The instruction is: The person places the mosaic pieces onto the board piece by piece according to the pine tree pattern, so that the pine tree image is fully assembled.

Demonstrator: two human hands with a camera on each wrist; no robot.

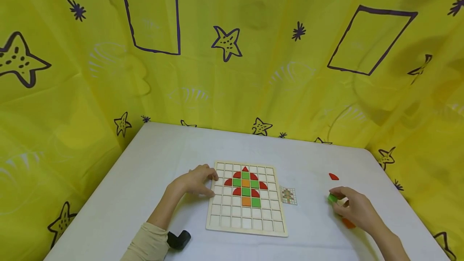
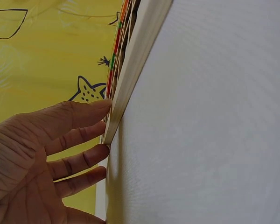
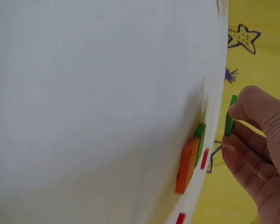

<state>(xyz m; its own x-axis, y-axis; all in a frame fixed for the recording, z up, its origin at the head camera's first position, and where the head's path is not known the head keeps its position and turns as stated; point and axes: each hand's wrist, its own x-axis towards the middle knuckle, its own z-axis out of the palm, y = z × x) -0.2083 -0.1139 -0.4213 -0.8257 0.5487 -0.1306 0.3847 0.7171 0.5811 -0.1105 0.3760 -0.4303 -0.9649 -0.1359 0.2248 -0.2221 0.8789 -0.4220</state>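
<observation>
My right hand (image 1: 357, 208) pinches a small green tile (image 3: 230, 116) between thumb and fingers, just above the table at the right. Under and beside that hand lie an orange tile (image 3: 187, 165), another green tile (image 3: 200, 140) and red pieces (image 3: 204, 159). At the left edge of the wooden grid board (image 1: 226, 222), my left hand (image 1: 197, 179) rests with loosely extended fingers, the thumb touching the rim. Red, green and orange pieces fill several cells (image 1: 246, 191) in a tree-like figure. The board's lower cells are bare wood.
A small printed pattern card (image 1: 288, 195) lies against the board's right side. One red rounded piece (image 1: 333, 177) sits beyond the right hand. A black object (image 1: 179, 240) is beside the left forearm. Yellow patterned curtain (image 1: 224, 79) surrounds the white table (image 1: 174, 148).
</observation>
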